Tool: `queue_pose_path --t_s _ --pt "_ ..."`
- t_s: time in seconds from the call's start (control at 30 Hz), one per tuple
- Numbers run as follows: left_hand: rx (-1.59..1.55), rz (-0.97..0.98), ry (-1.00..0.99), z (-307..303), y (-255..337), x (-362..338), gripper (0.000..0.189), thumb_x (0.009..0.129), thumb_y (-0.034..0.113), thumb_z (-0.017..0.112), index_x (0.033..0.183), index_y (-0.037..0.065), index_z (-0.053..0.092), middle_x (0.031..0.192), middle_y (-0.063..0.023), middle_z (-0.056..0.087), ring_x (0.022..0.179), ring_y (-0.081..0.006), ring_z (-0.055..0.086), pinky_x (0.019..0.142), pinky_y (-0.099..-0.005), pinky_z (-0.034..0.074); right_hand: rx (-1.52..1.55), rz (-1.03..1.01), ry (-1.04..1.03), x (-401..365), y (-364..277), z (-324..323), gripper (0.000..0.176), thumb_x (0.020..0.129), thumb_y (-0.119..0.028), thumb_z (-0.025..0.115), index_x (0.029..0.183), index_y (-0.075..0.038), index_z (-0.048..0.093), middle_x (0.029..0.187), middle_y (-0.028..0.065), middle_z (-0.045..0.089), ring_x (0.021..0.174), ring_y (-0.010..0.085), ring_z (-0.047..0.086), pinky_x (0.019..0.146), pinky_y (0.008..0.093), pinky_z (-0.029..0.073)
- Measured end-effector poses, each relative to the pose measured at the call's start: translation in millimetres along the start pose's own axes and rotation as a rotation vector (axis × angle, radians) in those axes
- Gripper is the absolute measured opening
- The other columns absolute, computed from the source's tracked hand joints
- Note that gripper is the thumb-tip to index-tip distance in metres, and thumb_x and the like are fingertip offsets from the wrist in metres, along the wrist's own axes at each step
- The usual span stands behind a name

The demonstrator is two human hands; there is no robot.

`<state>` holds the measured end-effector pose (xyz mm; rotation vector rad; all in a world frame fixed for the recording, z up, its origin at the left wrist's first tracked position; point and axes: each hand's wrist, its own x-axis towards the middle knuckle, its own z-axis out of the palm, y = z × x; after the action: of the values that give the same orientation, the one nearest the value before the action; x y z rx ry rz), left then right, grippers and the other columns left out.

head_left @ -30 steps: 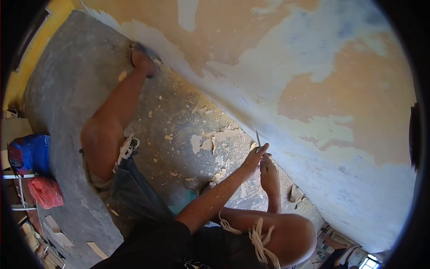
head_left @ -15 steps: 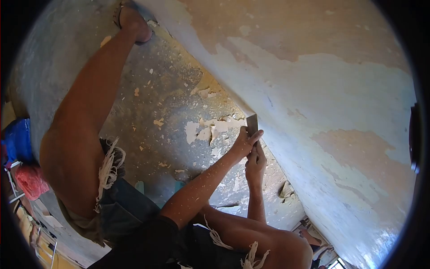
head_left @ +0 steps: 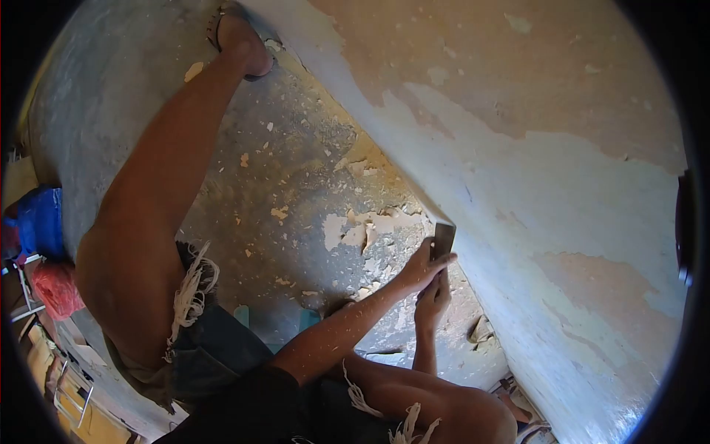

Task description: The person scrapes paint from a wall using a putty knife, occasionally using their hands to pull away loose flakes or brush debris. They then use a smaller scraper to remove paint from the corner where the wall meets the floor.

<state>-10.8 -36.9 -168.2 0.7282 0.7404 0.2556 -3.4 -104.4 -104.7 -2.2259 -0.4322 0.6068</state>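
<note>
A flat metal scraper point(head_left: 444, 238) points its blade at the foot of the wall, where the wall meets the floor. My left hand point(head_left: 423, 269) is closed around it just below the blade, thumb laid across. Lower down, my right hand point(head_left: 433, 302) grips the same tool's handle end, which the fingers mostly hide. The blade's tip touches or nearly touches the wall base, beside a pale raised edge. Peeled paint flakes point(head_left: 367, 229) lie on the floor left of my hands.
The wall point(head_left: 592, 200) has patchy, stripped paint and slants along the right side. My bent legs frame the floor point(head_left: 274, 200), which is strewn with chips. A crumpled scrap point(head_left: 482, 330) lies by the wall. A blue object point(head_left: 41, 222) and a red plastic bag point(head_left: 55, 288) stand left.
The whole view has shifted, so floor, wall and legs appear further right and lower. Both hands keep their grip on the scraper, which remains at the wall base.
</note>
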Motion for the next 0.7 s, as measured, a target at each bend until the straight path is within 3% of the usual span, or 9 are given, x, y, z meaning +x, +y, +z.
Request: queue_pose_path --t_s 0.13,0.23,0.3,0.37,0.47,0.57,0.63,0.67,0.7 --pt "-0.18 -0.061 0.068 -27.9 32.3 14.0 0.066 0.088 0.045 0.069 0.123 -0.005 0.044 0.091 -0.0102 0.058 0.078 -0.0133 0.055 0.064 -0.0249 0.048 -0.072 0.057 -0.096 22.4 -32.3 23.6 0.038 0.102 -0.011 0.039 0.135 0.004 0.051 0.084 0.0073 0.062 0.061 0.0071 0.047 0.051 0.0245 0.038" --pt "0.014 0.006 0.043 -18.5 5.3 10.1 0.074 0.087 0.055 0.066 0.124 -0.006 0.045 0.102 -0.0175 0.06 0.094 -0.0231 0.058 0.085 -0.035 0.048 -0.087 0.036 -0.03 6.7 -11.9 16.1 0.038 0.102 -0.011 0.041 0.136 0.003 0.051 0.082 0.009 0.062 0.062 0.0097 0.047 0.055 0.0261 0.04" --pt "0.099 -0.091 -0.056 -3.6 -3.1 -3.3 0.078 0.087 0.053 0.065 0.131 -0.007 0.043 0.124 -0.0275 0.056 0.119 -0.032 0.054 0.1 -0.039 0.042 -0.031 0.16 -0.01 -6.1 -10.5 -2.3 0.038 0.102 -0.011 0.039 0.136 0.002 0.051 0.096 0.0142 0.066 0.072 0.0122 0.055 0.062 0.027 0.045" --pt "0.023 -0.021 0.006 -1.1 8.3 0.6 0.074 0.088 0.051 0.066 0.13 -0.007 0.043 0.117 -0.0229 0.059 0.11 -0.0286 0.057 0.097 -0.0372 0.044 -0.039 -0.104 0.061 5.7 -5.4 8.7 0.039 0.102 -0.01 0.039 0.137 0.002 0.05 0.1 0.0158 0.067 0.079 0.0128 0.06 0.064 0.0274 0.046" --pt "-0.165 -0.017 0.08 -30.2 19.9 19.0 0.065 0.09 0.047 0.065 0.126 -0.005 0.046 0.096 -0.0125 0.06 0.088 -0.0204 0.058 0.081 -0.032 0.049 -0.132 -0.004 -0.069 21.2 -22.8 32.9 0.039 0.102 -0.01 0.039 0.136 0.005 0.049 0.1 0.0174 0.067 0.077 0.0134 0.058 0.067 0.0283 0.047" --pt "-0.005 -0.044 0.071 -36.5 26.3 16.4 0.072 0.087 0.052 0.067 0.125 -0.005 0.048 0.1 -0.0164 0.062 0.092 -0.0232 0.06 0.081 -0.0333 0.049 -0.063 0.136 -0.092 17.8 -15.8 31.3 0.038 0.102 -0.01 0.039 0.135 0.005 0.05 0.091 0.0116 0.066 0.072 0.0103 0.056 0.063 0.0251 0.046" --pt "0.147 -0.054 0.0 -19.0 -4.9 6.6 0.075 0.085 0.054 0.068 0.127 -0.006 0.048 0.104 -0.0194 0.063 0.096 -0.0261 0.061 0.084 -0.035 0.05 -0.033 0.044 -0.003 1.3 11.0 15.4 0.038 0.102 -0.011 0.038 0.135 0.005 0.05 0.093 0.0099 0.066 0.07 0.0089 0.056 0.062 0.0233 0.045" --pt "0.103 -0.036 0.036 -10.4 -4.5 -0.5 0.076 0.084 0.054 0.069 0.127 -0.006 0.049 0.107 -0.0212 0.063 0.097 -0.0288 0.062 0.085 -0.0367 0.05 0.025 0.11 -0.052 -0.9 2.2 9.7 0.04 0.103 -0.011 0.04 0.139 0.004 0.046 0.082 0.0026 0.06 0.06 0.0037 0.046 0.048 0.0219 0.034" --pt "0.094 -0.073 0.011 -12.9 3.1 0.0 0.074 0.084 0.051 0.071 0.127 -0.005 0.05 0.105 -0.0205 0.065 0.094 -0.0274 0.063 0.085 -0.0372 0.05 0.033 0.107 -0.049 3.3 8.3 17.7 0.04 0.103 -0.011 0.04 0.139 0.004 0.046 0.082 0.0026 0.06 0.06 0.0037 0.046 0.048 0.0219 0.034"
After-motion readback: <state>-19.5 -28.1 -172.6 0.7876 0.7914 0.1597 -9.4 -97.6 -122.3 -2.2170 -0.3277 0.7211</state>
